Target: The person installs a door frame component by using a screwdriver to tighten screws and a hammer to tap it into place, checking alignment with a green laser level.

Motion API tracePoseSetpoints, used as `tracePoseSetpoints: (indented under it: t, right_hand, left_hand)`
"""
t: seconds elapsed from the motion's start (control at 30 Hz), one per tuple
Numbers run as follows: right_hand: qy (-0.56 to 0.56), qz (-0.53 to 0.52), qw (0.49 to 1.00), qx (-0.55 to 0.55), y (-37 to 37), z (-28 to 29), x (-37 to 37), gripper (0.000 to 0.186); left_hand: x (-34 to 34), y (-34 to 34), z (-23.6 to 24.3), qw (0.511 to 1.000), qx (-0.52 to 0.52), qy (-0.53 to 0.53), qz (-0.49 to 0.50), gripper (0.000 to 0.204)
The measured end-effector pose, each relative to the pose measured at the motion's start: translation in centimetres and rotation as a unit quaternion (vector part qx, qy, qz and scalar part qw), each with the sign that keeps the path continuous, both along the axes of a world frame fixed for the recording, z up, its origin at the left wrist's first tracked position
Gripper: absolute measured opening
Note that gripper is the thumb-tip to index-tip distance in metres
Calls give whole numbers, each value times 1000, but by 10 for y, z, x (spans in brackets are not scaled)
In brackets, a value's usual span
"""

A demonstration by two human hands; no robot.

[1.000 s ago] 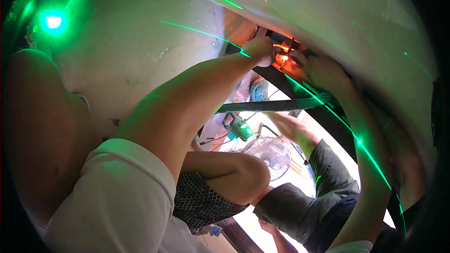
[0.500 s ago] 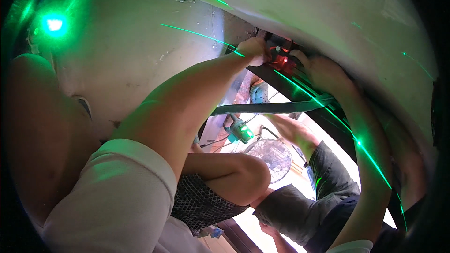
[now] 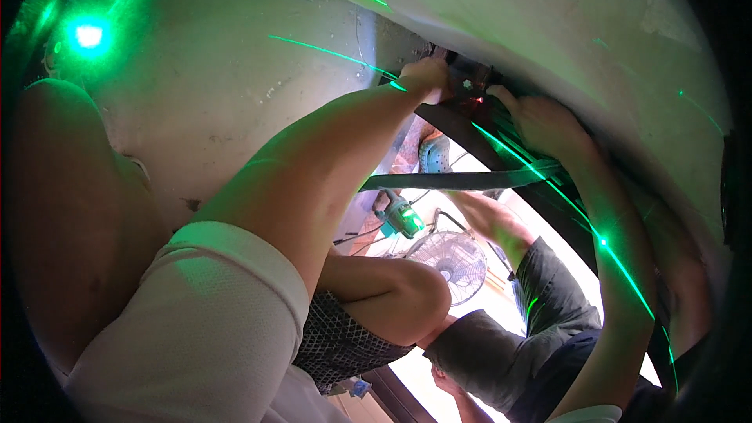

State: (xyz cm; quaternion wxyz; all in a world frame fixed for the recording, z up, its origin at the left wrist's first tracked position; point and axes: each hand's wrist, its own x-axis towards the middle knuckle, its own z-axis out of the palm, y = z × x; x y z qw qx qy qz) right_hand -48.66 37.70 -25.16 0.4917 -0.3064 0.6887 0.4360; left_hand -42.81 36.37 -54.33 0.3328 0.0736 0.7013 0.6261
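Note:
My left arm, in a white sleeve, reaches up to the dark recess under the pale curved panel. There my left hand (image 3: pixel 427 78) is closed at the left side of a dark fitting (image 3: pixel 470 94); its grasp is hidden. A small pale knob-like part (image 3: pixel 468 84) and a small red light show on this fitting. My right hand (image 3: pixel 544 121) is just right of it, one digit stretched toward the light and the other fingers curled, partly hidden against the dark frame (image 3: pixel 564 200). What this hand holds, if anything, does not show.
A dark bar (image 3: pixel 462 180) crosses below my hands. Beyond the opening are a wire fan (image 3: pixel 450 266), a green tool (image 3: pixel 403 215), a blue shoe (image 3: pixel 433 155) and a person's grey shorts (image 3: pixel 478 352). A bright green light (image 3: pixel 88 35) glows at far left; green lines cross the panels.
The red glow at the dark fitting has dimmed to a small point. My left hand has shifted slightly right; my right hand stays almost in place.

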Motion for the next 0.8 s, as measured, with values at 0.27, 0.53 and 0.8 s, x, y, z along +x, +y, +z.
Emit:
tracePoseSetpoints:
  t: [0.27, 0.53, 0.8]
  right_hand:
    - [-5, 8, 1000, 5, 9, -3, 2, 56]
    - [-1, 8, 1000, 26, 5, -9, 4, 53]
    - [-24, -280, 933, -225, 79, 9, -1, 50]
  left_hand:
    - [-4, -3, 3, 1000, -6, 5, -8, 27]
    - [-6, -18, 10, 999, 26, 2, -29, 38]
    - [-7, -16, 13, 997, 67, 7, -28, 31]
